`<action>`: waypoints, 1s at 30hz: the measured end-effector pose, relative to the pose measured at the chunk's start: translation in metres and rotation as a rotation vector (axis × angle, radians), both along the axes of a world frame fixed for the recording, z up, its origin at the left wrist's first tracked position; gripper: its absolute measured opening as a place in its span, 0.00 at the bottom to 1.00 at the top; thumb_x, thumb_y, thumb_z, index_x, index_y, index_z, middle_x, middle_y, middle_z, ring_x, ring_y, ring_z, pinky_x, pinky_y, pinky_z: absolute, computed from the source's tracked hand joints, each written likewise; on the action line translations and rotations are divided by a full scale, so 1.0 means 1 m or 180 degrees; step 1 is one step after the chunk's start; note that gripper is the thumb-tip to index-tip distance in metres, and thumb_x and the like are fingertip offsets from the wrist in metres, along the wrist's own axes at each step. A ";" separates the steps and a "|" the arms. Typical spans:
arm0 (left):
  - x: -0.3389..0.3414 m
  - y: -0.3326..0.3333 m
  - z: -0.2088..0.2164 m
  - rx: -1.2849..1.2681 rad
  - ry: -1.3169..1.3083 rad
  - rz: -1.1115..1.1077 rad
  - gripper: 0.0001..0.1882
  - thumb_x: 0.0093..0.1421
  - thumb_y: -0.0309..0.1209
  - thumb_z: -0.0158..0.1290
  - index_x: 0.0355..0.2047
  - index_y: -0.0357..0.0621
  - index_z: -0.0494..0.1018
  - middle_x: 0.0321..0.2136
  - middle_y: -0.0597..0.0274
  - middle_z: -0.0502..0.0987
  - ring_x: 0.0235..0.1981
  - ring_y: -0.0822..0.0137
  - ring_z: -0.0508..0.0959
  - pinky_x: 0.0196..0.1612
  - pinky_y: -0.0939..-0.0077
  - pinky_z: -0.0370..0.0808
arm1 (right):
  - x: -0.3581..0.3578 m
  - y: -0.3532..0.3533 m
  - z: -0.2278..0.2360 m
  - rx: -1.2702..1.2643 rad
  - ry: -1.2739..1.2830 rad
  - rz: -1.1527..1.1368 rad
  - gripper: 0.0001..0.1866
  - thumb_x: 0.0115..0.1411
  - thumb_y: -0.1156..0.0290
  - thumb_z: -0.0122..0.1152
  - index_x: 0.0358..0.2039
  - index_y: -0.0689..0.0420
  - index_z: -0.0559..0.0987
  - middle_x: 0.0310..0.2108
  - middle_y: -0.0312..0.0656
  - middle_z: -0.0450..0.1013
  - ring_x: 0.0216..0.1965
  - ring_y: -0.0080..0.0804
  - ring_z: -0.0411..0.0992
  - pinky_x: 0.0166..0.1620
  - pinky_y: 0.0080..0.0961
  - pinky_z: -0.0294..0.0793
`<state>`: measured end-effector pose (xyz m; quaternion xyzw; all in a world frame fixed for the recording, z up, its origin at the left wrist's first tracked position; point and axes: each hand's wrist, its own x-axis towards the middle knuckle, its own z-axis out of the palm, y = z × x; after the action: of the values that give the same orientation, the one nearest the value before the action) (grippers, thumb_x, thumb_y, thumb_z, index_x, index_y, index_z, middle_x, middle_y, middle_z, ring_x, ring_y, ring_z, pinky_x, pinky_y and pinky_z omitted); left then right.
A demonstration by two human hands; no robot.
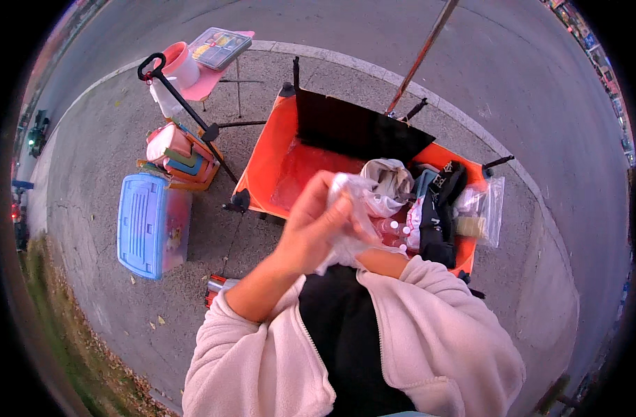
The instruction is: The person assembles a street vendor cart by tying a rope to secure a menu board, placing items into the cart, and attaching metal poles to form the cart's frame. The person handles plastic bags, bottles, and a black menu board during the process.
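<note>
Counting from left to right, with the clock centred on the hands: one lidded blue storage box at 9 o'clock; one stack of coloured stools at 10; one pink bucket and one compartment case on one small pink table towards 11; one orange wagon reaching from 10 round to 4. Three white caps show on the bottles inside it, between 3 and 4.

The left hand is curled, thumb against fingers, gripping thin clear plastic at the centre of the clock. The right hand lies just beside it, largely covered by the plastic and the left hand; I cannot tell how far its fingers are closed or whether they grasp anything.

The wagon's black pull handle leans out at 10, in front of the table. A black panel stands along the wagon's far side at 12, and a pole rises at 1. Inside sit a pale cloth bag at 2 and a black bag at 3, with a clear bag farther out at 3. Hands and plastic block part of the wagon's near side.
</note>
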<state>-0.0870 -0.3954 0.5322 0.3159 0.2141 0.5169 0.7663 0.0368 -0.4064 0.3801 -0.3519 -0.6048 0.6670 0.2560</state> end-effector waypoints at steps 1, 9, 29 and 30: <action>-0.004 0.003 0.000 -0.0040 -0.0100 0.0072 0.08 0.63 0.32 0.45 0.39 0.44 0.61 0.28 0.66 0.69 0.29 0.74 0.73 0.35 0.68 0.77 | -0.008 0.001 -0.002 0.0059 0.0025 0.0009 0.12 0.51 0.77 0.53 0.37 0.56 0.77 0.33 0.39 0.74 0.34 0.29 0.71 0.37 0.27 0.70; -0.049 -0.001 -0.016 0.0372 0.0253 0.0432 0.19 0.62 0.33 0.47 0.51 0.40 0.63 0.43 0.60 0.71 0.45 0.69 0.72 0.51 0.71 0.69 | -0.019 0.001 -0.002 0.0163 -0.0032 0.0285 0.11 0.51 0.77 0.53 0.37 0.56 0.77 0.32 0.38 0.74 0.34 0.29 0.71 0.37 0.27 0.70; -0.053 -0.062 -0.157 -0.0712 0.1922 0.1154 0.05 0.62 0.27 0.47 0.35 0.39 0.67 0.35 0.61 0.74 0.36 0.76 0.72 0.40 0.83 0.71 | -0.008 -0.004 0.038 0.1972 -0.0828 0.0120 0.18 0.50 0.78 0.60 0.43 0.56 0.72 0.34 0.36 0.71 0.35 0.25 0.70 0.38 0.19 0.71; -0.047 -0.059 -0.152 -0.0764 0.1858 0.1195 0.04 0.63 0.27 0.46 0.35 0.39 0.66 0.38 0.59 0.75 0.39 0.74 0.72 0.43 0.83 0.70 | -0.008 -0.006 0.035 0.1585 -0.0683 0.0123 0.18 0.50 0.78 0.61 0.44 0.56 0.72 0.35 0.37 0.71 0.36 0.26 0.70 0.39 0.19 0.71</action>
<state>-0.1345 -0.4546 0.3797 0.3131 0.5371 0.5078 0.5964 0.0288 -0.4123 0.4149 -0.3352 -0.7805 0.4613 0.2563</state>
